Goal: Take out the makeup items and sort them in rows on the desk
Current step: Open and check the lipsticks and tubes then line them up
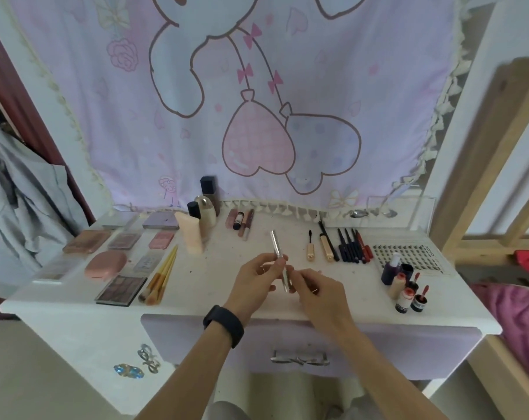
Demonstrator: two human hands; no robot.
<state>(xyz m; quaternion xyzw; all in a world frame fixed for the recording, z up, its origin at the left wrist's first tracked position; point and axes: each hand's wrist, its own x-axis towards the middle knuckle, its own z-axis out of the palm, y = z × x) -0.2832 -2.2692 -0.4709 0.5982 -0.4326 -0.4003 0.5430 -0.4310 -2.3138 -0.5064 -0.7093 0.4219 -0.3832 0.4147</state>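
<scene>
- Both forearms are bare right up to the bottom edge of the view.
- A broad black band (223, 325) wraps the left wrist, plain and matte. Any face or marking on it is too dim to read.
- The left hand (254, 283) has what looks like a thin ring, glinting toward its 12 o'clock.
- The right hand (320, 294) shows a similar thin ring (315, 290) near its 9 o'clock.
- At 6 o'clock, between the forearms, pale grey cloth (226, 412) covers the lap.
</scene>
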